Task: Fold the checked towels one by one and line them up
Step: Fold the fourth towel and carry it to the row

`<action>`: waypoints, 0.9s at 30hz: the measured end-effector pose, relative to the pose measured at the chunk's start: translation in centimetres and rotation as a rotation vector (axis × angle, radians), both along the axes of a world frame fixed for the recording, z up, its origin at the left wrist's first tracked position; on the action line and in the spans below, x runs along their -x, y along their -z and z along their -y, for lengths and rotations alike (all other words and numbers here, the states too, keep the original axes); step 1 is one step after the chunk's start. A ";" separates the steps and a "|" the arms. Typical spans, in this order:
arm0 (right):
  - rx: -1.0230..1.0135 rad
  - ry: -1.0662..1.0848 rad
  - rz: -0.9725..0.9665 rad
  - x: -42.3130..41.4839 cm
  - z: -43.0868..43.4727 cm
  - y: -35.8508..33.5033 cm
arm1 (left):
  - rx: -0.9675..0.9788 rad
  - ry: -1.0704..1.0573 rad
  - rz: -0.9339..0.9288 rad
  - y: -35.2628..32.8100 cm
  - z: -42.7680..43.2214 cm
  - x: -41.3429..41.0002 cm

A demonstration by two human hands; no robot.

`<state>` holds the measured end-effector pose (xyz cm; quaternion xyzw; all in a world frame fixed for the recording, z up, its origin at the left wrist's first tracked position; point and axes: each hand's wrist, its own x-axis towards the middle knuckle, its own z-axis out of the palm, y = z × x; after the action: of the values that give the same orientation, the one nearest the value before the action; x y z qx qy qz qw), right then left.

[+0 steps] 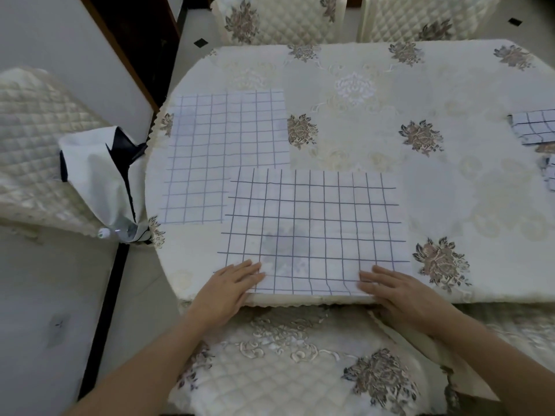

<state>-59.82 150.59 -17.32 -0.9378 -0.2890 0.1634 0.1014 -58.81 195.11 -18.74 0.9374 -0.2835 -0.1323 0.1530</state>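
A white checked towel (312, 223) lies spread flat at the table's near edge. My left hand (231, 283) rests with straight fingers on its near left corner. My right hand (396, 291) lies flat on its near right corner. A second checked towel (222, 145) is spread flat behind it to the left, its near right part covered by the first. At the right border sits a folded checked towel (534, 127), and below it a bit of another checked towel (549, 175), both cut off by the frame.
The table (390, 91) wears a cream floral cloth. Quilted chairs stand at the left (33, 139), at the back (279, 19) and under my arms (294, 373). A white and dark bag (99, 175) with a bottle (117, 232) lies on the left chair.
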 end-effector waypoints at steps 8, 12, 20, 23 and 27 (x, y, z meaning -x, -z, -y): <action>-0.048 -0.012 0.021 -0.1 0.7 0.0 | 0.093 -0.079 -0.096 -0.2 -0.4 0.3; -0.069 0.025 -0.141 -0.2 0.7 -0.9 | 0.080 -0.109 -0.178 -1.1 -0.3 1.3; -0.140 0.122 -0.379 2.0 1.2 -3.3 | 0.052 -0.240 -0.543 -8.0 0.3 4.4; -0.126 0.145 -0.372 2.0 0.7 -4.3 | 0.119 -0.339 -0.596 -8.7 -0.7 4.6; -0.035 0.145 -0.245 -1.4 -1.2 -7.3 | 0.195 -0.389 -0.466 -9.3 -1.1 1.8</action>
<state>-58.44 151.84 -10.02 -0.9273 -0.2087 0.2640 0.1638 -60.57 196.22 -9.47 0.8995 -0.0678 -0.2837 0.3254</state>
